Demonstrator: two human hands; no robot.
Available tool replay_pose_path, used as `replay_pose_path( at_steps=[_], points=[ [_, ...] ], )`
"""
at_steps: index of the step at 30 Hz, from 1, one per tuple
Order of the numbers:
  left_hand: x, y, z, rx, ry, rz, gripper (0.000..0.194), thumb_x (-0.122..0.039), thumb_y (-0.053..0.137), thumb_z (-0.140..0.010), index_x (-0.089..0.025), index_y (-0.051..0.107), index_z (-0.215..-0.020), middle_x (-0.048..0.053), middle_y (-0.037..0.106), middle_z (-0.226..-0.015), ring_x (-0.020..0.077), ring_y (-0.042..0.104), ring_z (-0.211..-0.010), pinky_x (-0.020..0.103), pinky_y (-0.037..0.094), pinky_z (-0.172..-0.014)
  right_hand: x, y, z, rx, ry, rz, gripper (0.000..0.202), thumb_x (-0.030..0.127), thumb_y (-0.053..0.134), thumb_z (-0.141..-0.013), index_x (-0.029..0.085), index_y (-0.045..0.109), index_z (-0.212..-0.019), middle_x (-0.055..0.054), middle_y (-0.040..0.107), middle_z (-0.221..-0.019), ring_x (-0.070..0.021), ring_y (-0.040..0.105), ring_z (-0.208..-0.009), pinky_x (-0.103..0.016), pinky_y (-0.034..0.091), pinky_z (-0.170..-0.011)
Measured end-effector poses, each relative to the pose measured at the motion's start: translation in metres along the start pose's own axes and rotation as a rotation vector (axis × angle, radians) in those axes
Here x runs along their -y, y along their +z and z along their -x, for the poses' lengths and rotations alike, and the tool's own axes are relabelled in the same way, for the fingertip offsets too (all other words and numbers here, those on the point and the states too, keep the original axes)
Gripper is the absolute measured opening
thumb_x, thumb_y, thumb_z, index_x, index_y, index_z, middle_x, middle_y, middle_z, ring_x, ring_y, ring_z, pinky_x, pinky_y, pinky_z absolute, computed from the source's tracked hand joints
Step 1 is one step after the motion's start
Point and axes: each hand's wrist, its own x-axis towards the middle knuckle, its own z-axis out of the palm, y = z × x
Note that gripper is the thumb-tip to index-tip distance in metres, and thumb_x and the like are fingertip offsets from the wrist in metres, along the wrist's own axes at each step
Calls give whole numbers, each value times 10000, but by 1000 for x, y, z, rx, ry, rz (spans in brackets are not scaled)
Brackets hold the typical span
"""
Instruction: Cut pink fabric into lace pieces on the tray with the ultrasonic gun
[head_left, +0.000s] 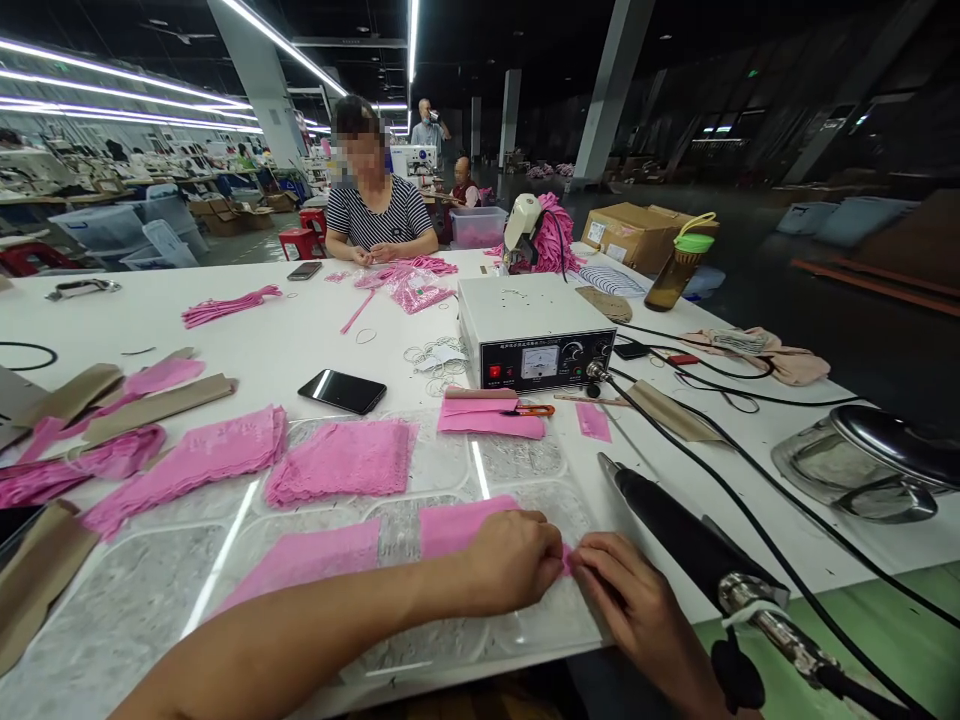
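Observation:
My left hand is closed like a fist above a clear sheet on the table. A small bit of pink fabric shows between it and my right hand, whose fingers pinch the same bit from the other side. Beneath and behind my left hand lies a flat pink fabric piece, and another pink piece rests to its left, partly behind my forearm. Two stacks of pink pieces, one left and one central, sit farther back. A black handheld tool with a metal tip lies right of my hands.
A control box with a dial stands ahead, its cables running rightward. Orange-handled thread snips lie before it. Nearby are a phone, a glass pot and a bottle. A person in stripes sits opposite.

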Motion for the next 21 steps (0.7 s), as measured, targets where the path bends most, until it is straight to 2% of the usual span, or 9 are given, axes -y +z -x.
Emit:
replay_pose_path(
  at_steps=[5, 10, 14, 21],
  points=[
    [0, -3, 0, -16, -21, 39, 123, -120, 567, -812, -144, 687, -829, 56, 703, -839, 201, 650, -763, 265, 481, -673, -2, 2, 6, -36, 18, 1, 162, 104, 503, -901, 204, 609, -973, -60, 621, -880, -153, 639, -817, -238, 556, -715],
    [1, -4, 3, -7, -10, 65, 83, -175, 617, -800, -153, 682, -846, 47, 683, -813, 192, 631, -743, 256, 475, -657, -9, 3, 10, 20, 19, 29, 166, 133, 520, -898, 235, 590, -1009, -36, 621, -910, -146, 641, -850, -231, 558, -752],
    [3, -4, 5, 0, 8, 69, 91, -199, 632, -800, -160, 678, -867, 43, 680, -840, 191, 633, -765, 256, 477, -675, -12, 1, 9, 89, 24, 51, 133, 147, 492, -915, 237, 580, -956, -34, 614, -924, -139, 638, -864, -233, 558, -764],
    [6, 0, 6, -8, 15, 62, 109, -209, 648, -787, -165, 675, -883, 43, 669, -844, 191, 625, -777, 258, 477, -691, -8, -3, 3, 106, 52, 6, 136, 135, 472, -908, 212, 582, -893, -58, 609, -907, -150, 641, -848, -232, 551, -743]
  ],
)
